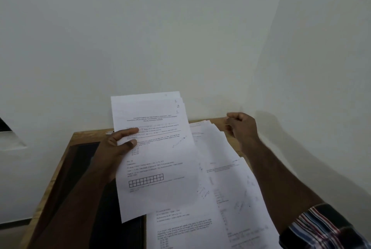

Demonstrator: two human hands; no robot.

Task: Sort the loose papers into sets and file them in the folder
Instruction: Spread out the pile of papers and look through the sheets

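We see the left hand [118, 144] gripping a small set of printed sheets [154, 148] along their left edge, thumb and forefinger lying across the printed face and the other fingers hidden behind the paper; the set is raised off the desk and tilted toward the camera, its upper edges fanned so that several sheets show, with handwritten numerals at the top right corners. The top sheet carries a centred heading, blocks of text and a row of small boxes lower down; the wording is too blurred for us to read. The right hand [240, 127] hangs in the air to the right of the held set, apart from it, its fingers curled inward with nothing visible between them. Beneath and toward the body from that hand we find the loose papers [224, 188], spread in an overlapping heap over the right part of the wooden desk [60, 168], some marked with pen scribbles. Below the left hand and forearm lies a dark folder [84, 154], flat on the desk, its right side covered by the held set and the heap. A checked sleeve [321, 226] covers the right upper arm. Beyond both hands a pale wall [180, 27] rises behind the desk.
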